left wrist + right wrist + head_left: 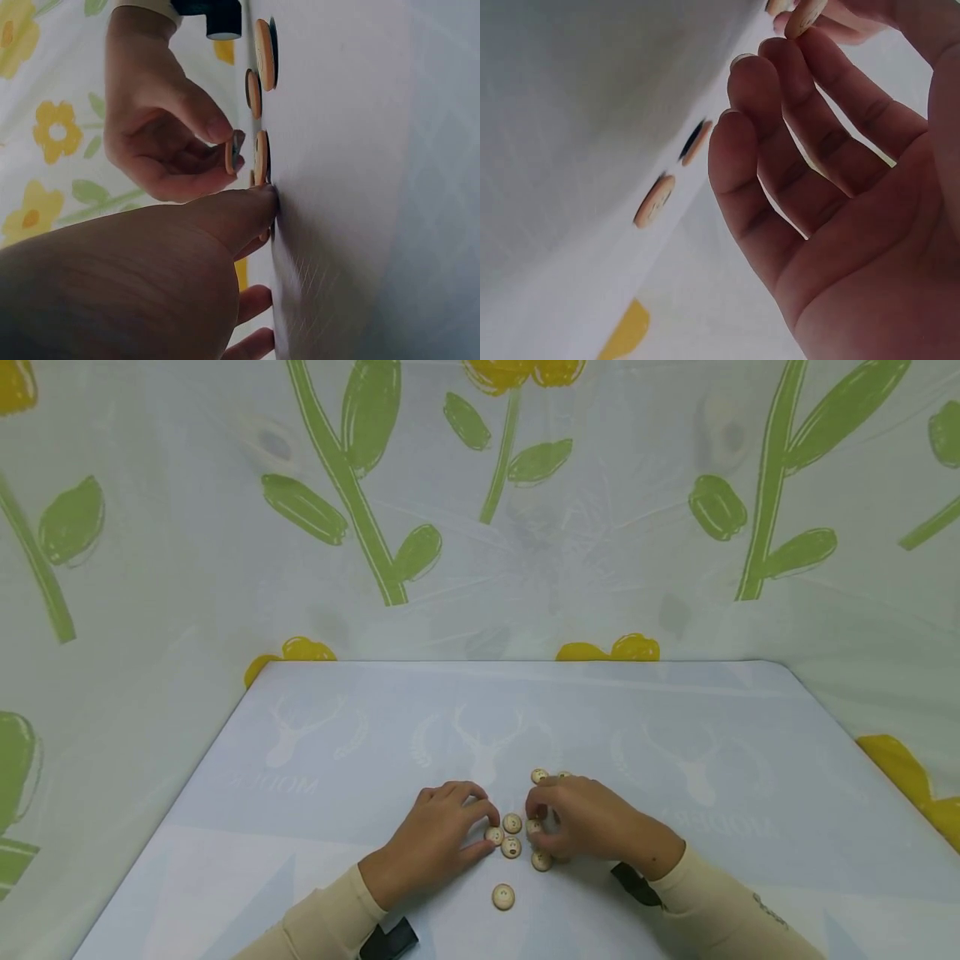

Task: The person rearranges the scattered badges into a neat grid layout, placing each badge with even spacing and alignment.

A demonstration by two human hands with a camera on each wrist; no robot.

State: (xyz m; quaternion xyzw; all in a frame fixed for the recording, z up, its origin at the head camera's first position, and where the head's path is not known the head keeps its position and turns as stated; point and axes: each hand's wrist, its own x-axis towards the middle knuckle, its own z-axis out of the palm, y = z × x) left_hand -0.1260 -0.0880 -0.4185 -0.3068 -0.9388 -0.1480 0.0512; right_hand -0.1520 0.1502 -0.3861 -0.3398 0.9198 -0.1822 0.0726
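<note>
Small round wooden discs with faces drawn on them lie on the table. My left hand [438,831] grips one wooden disc [494,836] by its edges, between thumb and forefinger, down at the tabletop. A second disc [230,154] is pinched by my right hand [588,818], held just off the table in the left wrist view. Between the two hands lie an upper disc [512,823] and a lower disc [512,847], close beside the left hand's one. Another disc [542,860] sits just under the right hand, whose other fingers show loosely bent in the right wrist view.
Nearer the front is a single disc [503,897]. Beyond the right hand are a disc [539,776] and another one [564,774] partly hidden by that hand. The pale table [360,727] ends before a flower-patterned cloth [600,552].
</note>
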